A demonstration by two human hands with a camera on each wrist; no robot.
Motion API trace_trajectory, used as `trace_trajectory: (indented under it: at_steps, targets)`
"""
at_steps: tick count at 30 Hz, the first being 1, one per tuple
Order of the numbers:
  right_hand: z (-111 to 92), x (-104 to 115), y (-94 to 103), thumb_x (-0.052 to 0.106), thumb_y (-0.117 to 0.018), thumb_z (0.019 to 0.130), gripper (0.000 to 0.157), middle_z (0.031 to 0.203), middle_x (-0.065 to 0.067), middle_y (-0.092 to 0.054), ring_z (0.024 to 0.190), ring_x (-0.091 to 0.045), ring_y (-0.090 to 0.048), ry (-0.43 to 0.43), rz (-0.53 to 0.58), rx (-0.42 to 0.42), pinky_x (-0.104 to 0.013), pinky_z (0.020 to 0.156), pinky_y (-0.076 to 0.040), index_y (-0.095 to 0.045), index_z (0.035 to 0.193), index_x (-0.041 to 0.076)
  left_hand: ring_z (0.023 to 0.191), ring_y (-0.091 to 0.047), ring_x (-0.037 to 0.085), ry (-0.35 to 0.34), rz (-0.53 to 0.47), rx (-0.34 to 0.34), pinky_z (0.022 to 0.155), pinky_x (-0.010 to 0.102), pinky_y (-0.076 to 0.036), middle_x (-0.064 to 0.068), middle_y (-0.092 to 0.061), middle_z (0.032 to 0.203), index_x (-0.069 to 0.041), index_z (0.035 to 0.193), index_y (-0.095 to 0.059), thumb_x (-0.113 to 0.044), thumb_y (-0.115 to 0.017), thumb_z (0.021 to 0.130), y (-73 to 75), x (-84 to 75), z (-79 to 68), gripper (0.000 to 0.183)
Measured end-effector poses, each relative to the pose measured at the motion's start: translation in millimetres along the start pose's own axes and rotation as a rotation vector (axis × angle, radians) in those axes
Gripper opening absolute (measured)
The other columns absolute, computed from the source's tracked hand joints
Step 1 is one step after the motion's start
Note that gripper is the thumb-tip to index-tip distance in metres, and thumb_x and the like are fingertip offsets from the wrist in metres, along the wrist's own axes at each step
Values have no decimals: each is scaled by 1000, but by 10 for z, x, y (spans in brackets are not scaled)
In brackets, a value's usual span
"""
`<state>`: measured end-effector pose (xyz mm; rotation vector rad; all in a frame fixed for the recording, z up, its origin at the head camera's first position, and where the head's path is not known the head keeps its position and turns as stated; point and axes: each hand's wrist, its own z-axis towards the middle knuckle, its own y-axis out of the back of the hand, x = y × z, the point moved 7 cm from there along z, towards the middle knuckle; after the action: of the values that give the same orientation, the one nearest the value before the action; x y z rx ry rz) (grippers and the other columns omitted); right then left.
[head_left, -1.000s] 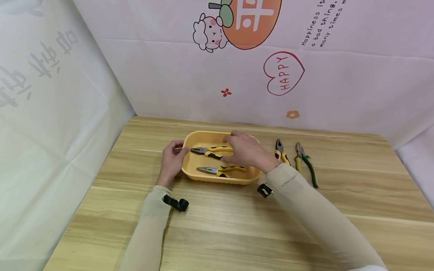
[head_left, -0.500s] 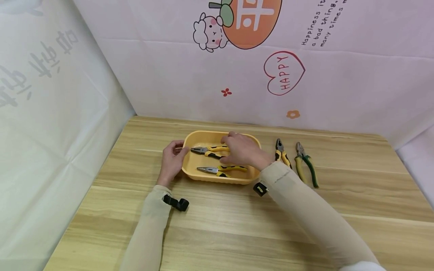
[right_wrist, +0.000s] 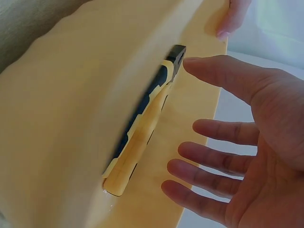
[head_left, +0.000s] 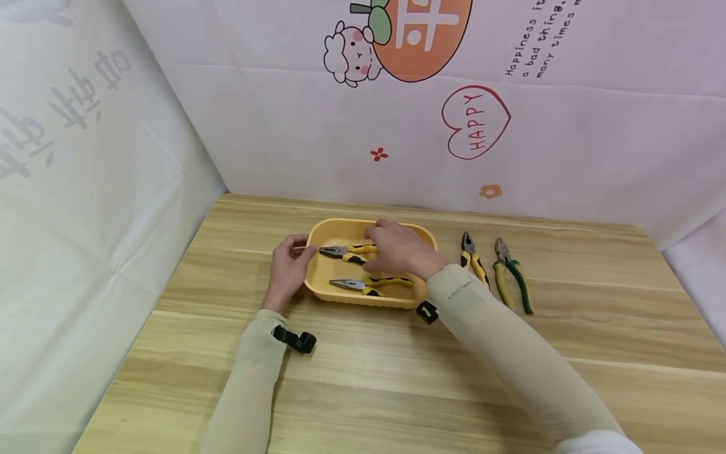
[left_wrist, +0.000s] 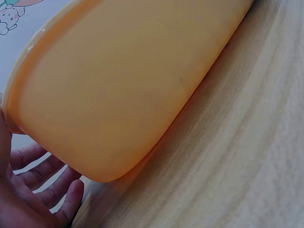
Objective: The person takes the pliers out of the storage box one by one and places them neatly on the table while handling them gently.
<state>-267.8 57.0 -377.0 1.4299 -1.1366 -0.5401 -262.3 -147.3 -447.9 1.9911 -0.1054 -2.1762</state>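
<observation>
A yellow plastic tray sits on the table. Inside it lie combination pliers with yellow-black handles and, nearer me, long-nose pliers. My left hand holds the tray's left end, thumb at the rim and fingers along the outside, as the left wrist view shows at the tray wall. Over the tray is my right hand, covering part of the combination pliers' handles. In the right wrist view its fingers are spread, apart from the pliers, with nothing between them.
Right of the tray, yellow-black pliers lie on the wooden table, partly behind my right sleeve. Beside them are pliers with green-yellow handles. A printed white cloth hangs behind the table.
My right hand has shifted left over the tray, hiding more of the combination pliers' handles. The left hand, the tray and the pliers stay where they were.
</observation>
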Motion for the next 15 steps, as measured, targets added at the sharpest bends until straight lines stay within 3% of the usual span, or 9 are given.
trace_trajectory:
  at_steps: [10, 15]
  targets:
    - [110, -21, -4, 36, -79, 89, 65, 132, -14, -57, 110, -30, -57, -6, -42, 18, -45, 94, -50, -57, 141, 4, 112, -61, 37, 5, 0, 6, 95, 41, -50, 25, -61, 124, 8, 126, -60, -8, -61, 101, -4, 9, 15, 30]
    - [145, -26, -24, 36, -79, 90, 65, 131, -13, -57, 108, -28, -57, -13, -46, 34, -43, 92, -50, -56, 141, 4, 111, -61, 35, 6, 2, 3, 93, 38, -51, 24, -61, 124, 7, 126, -60, -7, -61, 101, 1, 15, 16, 29]
